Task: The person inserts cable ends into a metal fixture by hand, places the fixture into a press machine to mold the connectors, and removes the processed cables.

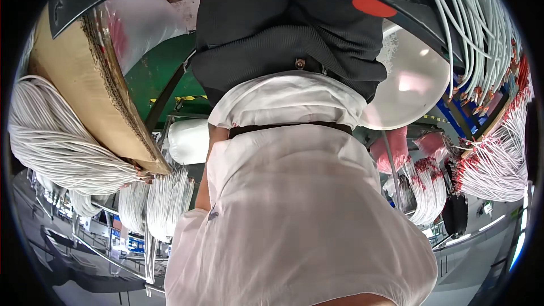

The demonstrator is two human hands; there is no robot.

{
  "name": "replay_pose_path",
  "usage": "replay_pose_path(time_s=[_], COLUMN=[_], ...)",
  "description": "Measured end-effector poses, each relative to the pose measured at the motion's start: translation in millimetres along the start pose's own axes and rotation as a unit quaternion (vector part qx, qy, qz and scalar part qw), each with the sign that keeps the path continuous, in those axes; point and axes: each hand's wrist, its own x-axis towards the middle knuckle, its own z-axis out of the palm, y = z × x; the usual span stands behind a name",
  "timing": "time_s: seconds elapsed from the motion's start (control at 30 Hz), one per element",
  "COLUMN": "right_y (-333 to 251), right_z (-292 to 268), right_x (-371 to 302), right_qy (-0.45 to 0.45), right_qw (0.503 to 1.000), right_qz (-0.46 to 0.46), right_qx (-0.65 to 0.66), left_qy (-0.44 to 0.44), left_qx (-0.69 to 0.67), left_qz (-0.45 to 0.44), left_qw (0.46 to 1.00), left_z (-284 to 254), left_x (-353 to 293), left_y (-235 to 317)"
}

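Neither my left hand nor my right hand shows in the head view. A strip of my bare arm [205, 184] is seen beside my white shirt [294, 192], and its hand is hidden. The shirt and my dark trousers [289, 28] fill the middle of the picture. At the left, a thick bundle of white wires [56, 136] lies along a sheet of brown cardboard [68, 62]. More white wires [467, 11] hang at the upper right, their ends reddish.
A whitish round basin [416, 82] is right of the trousers. Wire bundles with red tips [498, 164] stand at the far right. A clear plastic bag [144, 25] is over the green floor [161, 71]. Metal rack rails [105, 252] run at the lower left.
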Motion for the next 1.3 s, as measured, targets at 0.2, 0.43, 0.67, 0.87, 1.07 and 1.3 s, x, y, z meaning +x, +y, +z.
replay_pose_path(time_s=[0.2,0.43,0.67,0.87,1.07,1.3], right_y=[-5,-4,-7,-12,-15,-31], right_z=[-5,-8,12,15,7,0], right_x=[-17,-60,-10,1,3,-11], right_qy=[-0.010,0.010,0.099,0.122,0.092,0.054], right_qw=[1.000,0.999,0.994,0.990,0.995,0.995], right_qz=[0.003,0.028,-0.002,0.001,-0.022,-0.043], right_qx=[-0.015,-0.011,0.043,0.068,0.013,-0.077], left_qy=[-0.025,-0.059,-0.057,-0.023,-0.093,0.044], left_qx=[0.002,0.012,0.026,0.008,-0.219,0.246], left_qz=[-0.015,-0.018,-0.018,0.043,0.141,0.480], left_qw=[1.000,0.998,0.998,0.999,0.961,0.841], left_z=[16,25,9,-27,-21,-4], left_x=[-6,-3,1,21,20,-23], left_y=[-13,-27,-4,44,60,142])
